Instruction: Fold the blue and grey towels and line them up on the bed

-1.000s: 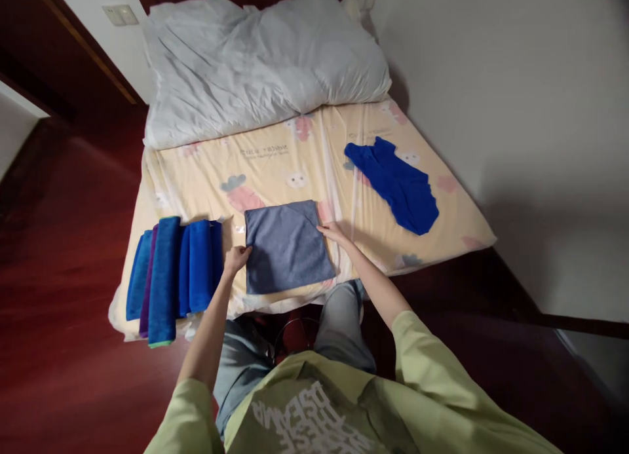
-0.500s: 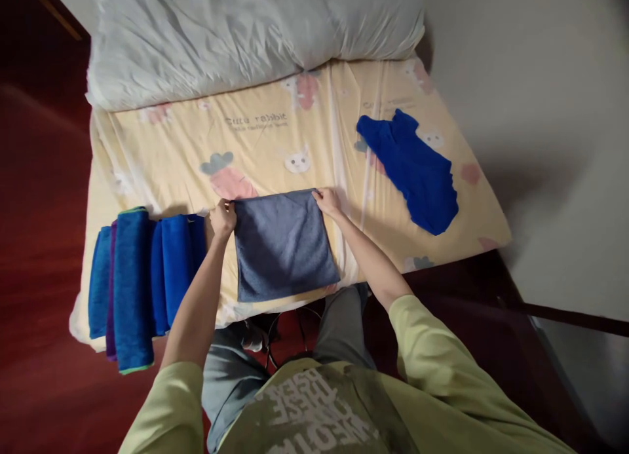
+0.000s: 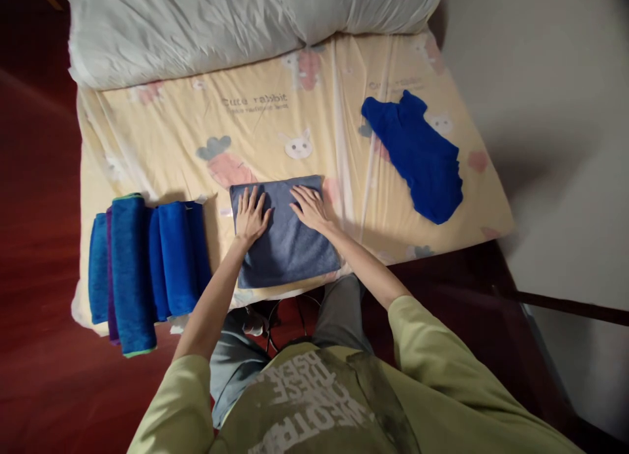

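Note:
A grey-blue towel (image 3: 289, 244) lies flat at the front edge of the bed, roughly rectangular, with a few soft wrinkles. My left hand (image 3: 251, 217) rests on its upper left part, fingers spread. On the upper right part lies my right hand (image 3: 310, 208), palm down with the fingers stretched out. Neither hand grips the cloth. To the left, several rolled or folded towels stand in a row, among them a teal-blue towel (image 3: 132, 270) with green edging and a bright blue towel (image 3: 175, 257).
A crumpled blue cloth (image 3: 417, 156) lies on the right of the bed. The yellow patterned sheet (image 3: 167, 133) covers the mattress. A thick pale quilt (image 3: 236, 28) runs along the far side, and a wall (image 3: 555, 146) stands to the right.
Both hands have let go of the towel's far corners and now lie flat on it, closer together. The camera view has shifted slightly.

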A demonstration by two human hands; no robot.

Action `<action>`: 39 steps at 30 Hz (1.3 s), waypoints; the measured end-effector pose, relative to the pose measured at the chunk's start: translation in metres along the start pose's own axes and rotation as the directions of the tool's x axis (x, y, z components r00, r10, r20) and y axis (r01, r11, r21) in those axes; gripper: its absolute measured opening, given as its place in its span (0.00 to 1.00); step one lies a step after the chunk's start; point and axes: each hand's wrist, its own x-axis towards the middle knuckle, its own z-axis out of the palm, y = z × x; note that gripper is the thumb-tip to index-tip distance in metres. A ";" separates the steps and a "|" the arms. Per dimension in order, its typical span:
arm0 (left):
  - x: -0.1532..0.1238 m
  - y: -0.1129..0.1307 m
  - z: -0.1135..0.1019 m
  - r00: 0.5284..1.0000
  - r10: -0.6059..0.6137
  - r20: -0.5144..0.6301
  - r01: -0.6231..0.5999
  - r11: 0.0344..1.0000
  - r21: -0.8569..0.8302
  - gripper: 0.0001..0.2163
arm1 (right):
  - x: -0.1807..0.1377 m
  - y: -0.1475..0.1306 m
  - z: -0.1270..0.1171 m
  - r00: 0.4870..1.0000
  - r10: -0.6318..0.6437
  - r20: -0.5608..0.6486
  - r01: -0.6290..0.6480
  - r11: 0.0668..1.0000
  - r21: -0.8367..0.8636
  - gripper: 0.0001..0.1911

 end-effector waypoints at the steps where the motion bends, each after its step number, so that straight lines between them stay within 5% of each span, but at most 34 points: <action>1: -0.003 0.002 0.006 0.999 0.015 0.040 -0.015 1.000 -0.009 0.28 | -0.005 -0.003 0.004 0.997 -0.061 0.050 0.061 0.998 0.004 0.27; 6: 0.003 -0.009 0.022 0.994 -0.098 0.049 0.100 0.994 -0.034 0.31 | 0.004 0.008 0.014 0.995 0.033 0.094 -0.031 0.999 -0.023 0.32; 12: 0.005 -0.003 0.011 0.992 -0.128 0.009 0.128 0.990 -0.051 0.31 | 0.002 -0.008 0.011 0.995 0.069 0.075 -0.071 0.997 0.022 0.34; 21: -0.088 -0.004 -0.015 0.992 -0.083 0.097 0.085 0.996 -0.017 0.30 | -0.066 0.002 -0.002 0.984 -0.034 0.175 0.028 0.999 0.037 0.33; 27: -0.151 0.022 -0.014 0.940 0.210 0.267 -0.190 0.977 -0.099 0.29 | -0.117 -0.027 -0.007 0.957 -0.184 0.224 0.167 0.982 0.093 0.33; 31: -0.174 0.015 -0.008 0.925 0.226 0.307 -0.204 0.974 -0.102 0.30 | -0.151 -0.031 -0.008 0.944 -0.209 0.254 0.186 0.976 0.113 0.33; 39: -0.208 -0.010 -0.020 0.891 0.278 0.359 -0.247 0.960 -0.133 0.32 | -0.209 0.006 -0.024 0.945 -0.250 0.210 0.193 0.946 0.260 0.28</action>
